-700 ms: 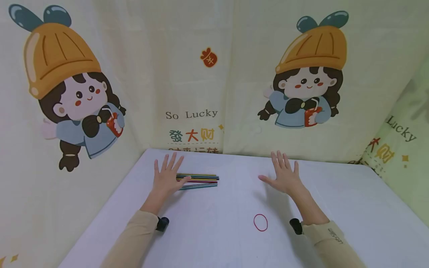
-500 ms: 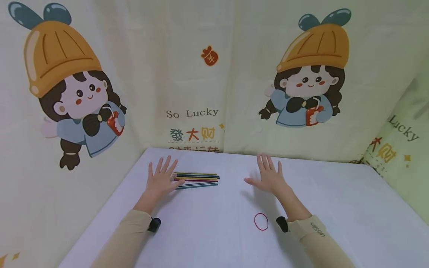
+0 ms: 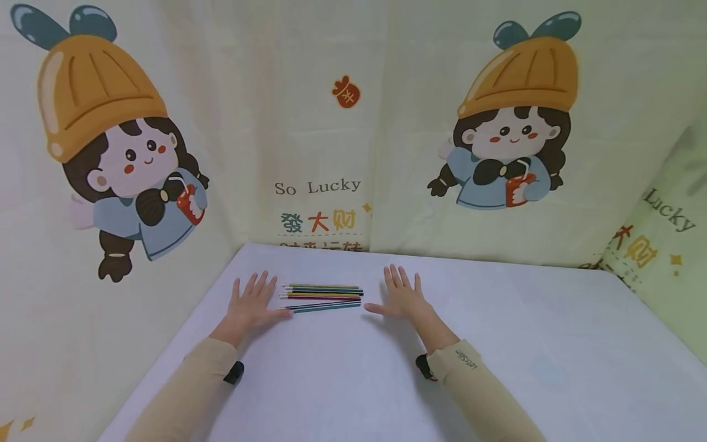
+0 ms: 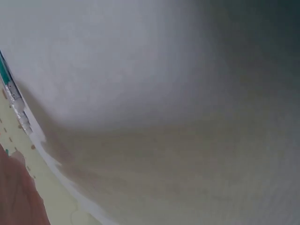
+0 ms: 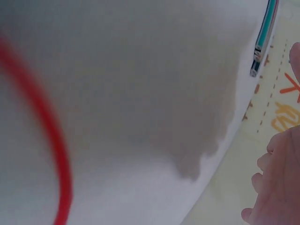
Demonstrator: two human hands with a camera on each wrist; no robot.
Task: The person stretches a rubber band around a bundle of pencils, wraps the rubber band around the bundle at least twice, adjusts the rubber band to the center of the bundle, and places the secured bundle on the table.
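Note:
Several thin pencils (image 3: 323, 296) in green, yellow, black, dark red and teal lie side by side, pointing left to right, near the far part of the table. To their left is my left hand (image 3: 248, 307), fingers spread, its thumb tip by the left end of the lowest pencils. My right hand (image 3: 403, 301) is spread out beyond their right end, thumb towards them. Neither hand holds anything. In the right wrist view a thin red ring (image 5: 58, 150) shows blurred and partly cut off; whether it is drawn or a loose loop, I cannot tell.
A white table (image 3: 331, 380) spreads beneath both arms. Behind it hangs a cream cloth (image 3: 309, 123) printed with cartoon figures and writing. A small black device (image 3: 234, 372) sits on the left wrist and another (image 3: 425, 367) on the right.
The left hand has moved left and nearer, uncovering the pencils' left ends. The right hand has moved left towards the pencils, and its arm now hides the red ring in the head view.

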